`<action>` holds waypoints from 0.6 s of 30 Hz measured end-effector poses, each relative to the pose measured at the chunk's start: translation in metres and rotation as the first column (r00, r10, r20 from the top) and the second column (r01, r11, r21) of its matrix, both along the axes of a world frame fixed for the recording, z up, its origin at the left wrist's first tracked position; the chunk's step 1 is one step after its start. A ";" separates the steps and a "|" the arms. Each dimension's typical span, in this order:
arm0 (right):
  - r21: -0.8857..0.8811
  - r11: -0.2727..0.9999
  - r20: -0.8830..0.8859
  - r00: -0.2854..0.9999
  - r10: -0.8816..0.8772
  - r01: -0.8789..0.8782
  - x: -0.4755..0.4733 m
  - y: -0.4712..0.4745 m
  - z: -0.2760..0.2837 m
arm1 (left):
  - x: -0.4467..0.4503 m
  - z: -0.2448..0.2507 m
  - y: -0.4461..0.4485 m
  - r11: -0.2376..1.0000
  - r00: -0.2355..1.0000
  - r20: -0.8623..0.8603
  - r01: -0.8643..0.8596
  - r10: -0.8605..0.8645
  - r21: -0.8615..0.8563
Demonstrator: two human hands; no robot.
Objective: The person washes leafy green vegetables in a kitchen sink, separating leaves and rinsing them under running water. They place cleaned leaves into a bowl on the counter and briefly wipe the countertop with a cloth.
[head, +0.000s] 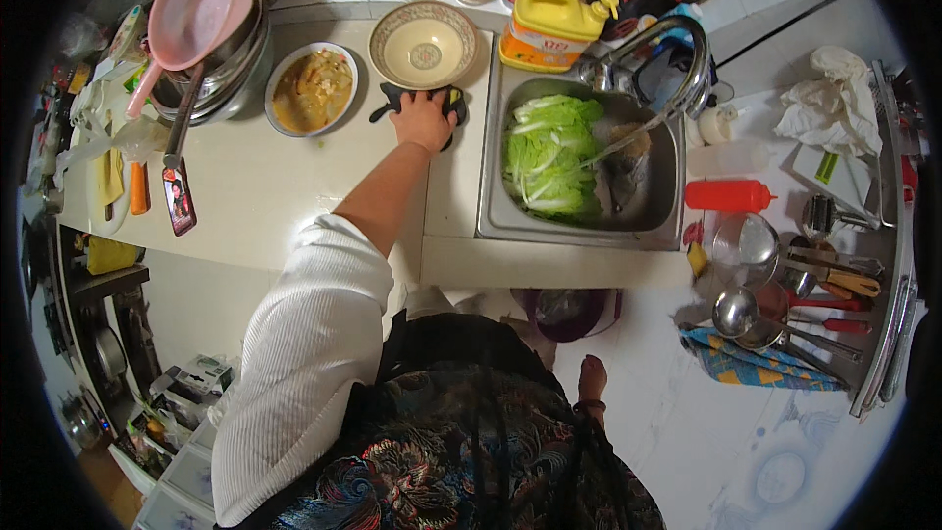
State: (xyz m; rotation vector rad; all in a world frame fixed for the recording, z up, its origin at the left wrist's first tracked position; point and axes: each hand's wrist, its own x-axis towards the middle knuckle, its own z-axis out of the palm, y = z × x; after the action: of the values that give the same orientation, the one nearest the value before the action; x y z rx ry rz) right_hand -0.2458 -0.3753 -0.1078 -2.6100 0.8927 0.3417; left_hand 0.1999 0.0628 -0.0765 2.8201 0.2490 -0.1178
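My left hand (425,121) presses palm down on a bunched black cloth (390,99) with a yellow patch, and its fingers close over it. The cloth lies on the pale countertop (353,184). Just beyond my fingertips sits a cream bowl (423,33) with a patterned rim, with nothing in it. To the left stands a white dish of food in brown sauce (315,92). Right of my hand, the steel sink (489,162) holds green leafy lettuce or cabbage (552,154) and a dark item I cannot identify. My right hand is out of view.
A curved faucet (699,51) runs water into the sink, beside a yellow jug (552,26). Stacked basins with a pink strainer (195,11) and a phone (178,199) are at left. A red squeeze bottle (728,195) and ladles (736,311) lie at right. Below is a purple bucket (567,324).
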 end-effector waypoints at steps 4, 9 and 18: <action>0.045 0.999 -0.004 1.000 -0.024 0.024 -0.019 -0.003 -0.016 | -0.022 -0.008 0.011 0.991 0.994 -0.029 0.106 -0.109 -0.086; 0.199 0.972 0.010 0.991 -0.130 0.126 -0.028 -0.001 -0.030 | -0.105 -0.004 0.013 0.958 0.969 0.079 0.245 -0.236 -0.147; 0.430 0.889 0.160 0.956 -0.244 0.156 -0.074 -0.026 -0.080 | -0.207 -0.008 -0.100 0.987 0.991 0.036 0.134 -0.131 -0.094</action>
State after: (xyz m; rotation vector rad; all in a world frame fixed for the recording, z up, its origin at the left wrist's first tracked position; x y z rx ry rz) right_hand -0.3198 -0.4014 -0.1880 -2.0967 0.8953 0.1704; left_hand -0.0073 -0.0373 -0.0846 2.7390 0.0469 -0.1144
